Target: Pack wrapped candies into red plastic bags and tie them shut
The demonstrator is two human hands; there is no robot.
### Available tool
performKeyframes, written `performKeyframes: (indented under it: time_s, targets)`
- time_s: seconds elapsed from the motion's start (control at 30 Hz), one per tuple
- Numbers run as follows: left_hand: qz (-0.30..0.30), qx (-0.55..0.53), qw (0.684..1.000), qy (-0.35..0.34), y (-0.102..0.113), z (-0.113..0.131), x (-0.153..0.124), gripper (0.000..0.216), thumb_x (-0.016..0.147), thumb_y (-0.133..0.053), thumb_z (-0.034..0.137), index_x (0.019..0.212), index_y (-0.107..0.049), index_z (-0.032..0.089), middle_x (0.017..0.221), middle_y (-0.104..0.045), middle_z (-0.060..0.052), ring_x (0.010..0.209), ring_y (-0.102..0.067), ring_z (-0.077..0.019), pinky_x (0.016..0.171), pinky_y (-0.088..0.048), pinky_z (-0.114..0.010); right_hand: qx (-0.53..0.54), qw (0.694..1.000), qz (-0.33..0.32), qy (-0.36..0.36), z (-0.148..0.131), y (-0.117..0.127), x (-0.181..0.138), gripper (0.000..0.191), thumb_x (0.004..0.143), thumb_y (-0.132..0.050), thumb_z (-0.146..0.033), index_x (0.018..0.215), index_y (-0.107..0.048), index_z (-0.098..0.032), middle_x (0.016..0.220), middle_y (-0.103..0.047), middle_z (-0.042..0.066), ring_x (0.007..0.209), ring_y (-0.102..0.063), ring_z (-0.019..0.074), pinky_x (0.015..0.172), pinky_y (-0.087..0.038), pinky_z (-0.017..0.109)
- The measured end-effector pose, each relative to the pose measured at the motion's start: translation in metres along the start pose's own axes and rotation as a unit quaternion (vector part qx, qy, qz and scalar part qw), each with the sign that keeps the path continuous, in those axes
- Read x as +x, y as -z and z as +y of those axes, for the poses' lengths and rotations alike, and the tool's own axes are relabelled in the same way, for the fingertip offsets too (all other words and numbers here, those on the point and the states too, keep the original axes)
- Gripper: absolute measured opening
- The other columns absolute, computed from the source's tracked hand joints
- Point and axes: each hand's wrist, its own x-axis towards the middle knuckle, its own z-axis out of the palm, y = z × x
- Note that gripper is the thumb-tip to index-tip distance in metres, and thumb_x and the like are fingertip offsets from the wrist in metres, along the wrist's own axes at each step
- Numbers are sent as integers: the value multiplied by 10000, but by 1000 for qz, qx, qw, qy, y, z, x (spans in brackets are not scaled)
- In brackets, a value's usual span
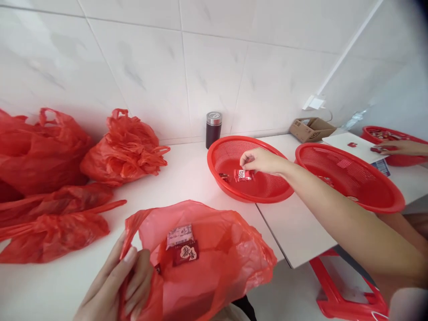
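Note:
My left hand grips the rim of an open red plastic bag at the near edge of the white table. Inside the bag lie a pale packet and a red packet. My right hand reaches into a red mesh basket, fingers pinched on a small red packet. Another small dark packet lies beside it in the basket.
Several tied and crumpled red bags lie at the left. A dark jar stands by the tiled wall. A second red basket, a cardboard box and another person's hand are at the right. A red stool stands below.

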Motion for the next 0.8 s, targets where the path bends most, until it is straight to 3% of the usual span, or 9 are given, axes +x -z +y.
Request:
performKeyframes:
  time_s: [0.1, 0.23, 0.37, 0.5, 0.6, 0.67, 0.73, 0.8]
  targets:
    - [-15, 2, 1000, -16, -4, -2, -1, 326, 837, -650, 385, 643, -456, 209, 478, -416, 62, 354, -324, -62, 336, -337, -176, -100, 993, 56, 16, -8, -18, 10, 209, 784, -583, -91, 963, -650, -175, 967, -672, 61, 709, -631, 117, 634, -477, 221]
    - [-25, 12, 999, -23, 1, -8, -2, 317, 842, -640, 405, 665, -459, 214, 487, -396, 63, 370, -317, -73, 343, -340, -187, -128, 990, 55, -17, -1, -54, 30, 244, 855, -477, -99, 1055, -616, -125, 939, -669, 52, 677, -607, 72, 660, -447, 199]
    - [-2, 22, 999, -32, 8, -9, -4, 299, 841, -636, 416, 689, -474, 216, 500, -382, 63, 378, -292, -75, 338, -326, -189, -119, 993, 7, -13, 9, -78, 42, 73, 786, -605, -133, 835, -659, -131, 795, -666, 20, 592, -598, 60, 638, -452, 202]
    - [6, 34, 997, -62, 9, 0, -8, 303, 849, -629, 395, 669, -476, 206, 516, -384, 56, 405, -308, -78, 362, -335, -191, -115, 993, 5, -16, 6, -67, 47, 91, 741, -653, -118, 656, -624, -138, 695, -648, 26, 612, -618, 99, 666, -481, 249]
    - [9, 42, 996, -83, 10, 9, -11, 321, 821, -666, 378, 634, -483, 192, 537, -402, 46, 451, -358, -84, 419, -389, -201, -93, 994, 50, 7, -21, -42, 36, 78, 733, -697, -147, 795, -652, -160, 840, -681, 55, 785, -649, 170, 737, -516, 303]
    - [16, 46, 995, -88, 13, 12, -13, 273, 796, -697, 367, 666, -534, 191, 553, -419, 41, 486, -392, -92, 454, -420, -209, -42, 995, 75, 57, -52, -34, 12, 215, 802, -662, -243, 1010, -642, -193, 1003, -674, 47, 898, -643, 168, 784, -522, 297]
    - [25, 46, 994, -92, 15, 14, -15, 202, 783, -712, 363, 758, -605, 194, 565, -432, 41, 504, -406, -94, 474, -433, -211, 60, 985, 42, 155, -87, -44, -24, 334, 831, -642, -312, 1155, -604, -243, 1047, -663, 17, 907, -647, 159, 772, -529, 290]
    - [32, 38, 994, -97, 16, 14, -17, 194, 777, -718, 364, 826, -641, 193, 570, -431, 41, 510, -407, -91, 479, -435, -207, 61, 973, -35, 222, -114, -73, -61, 327, 835, -645, -308, 1159, -610, -270, 1018, -653, -8, 841, -647, 139, 724, -526, 273]
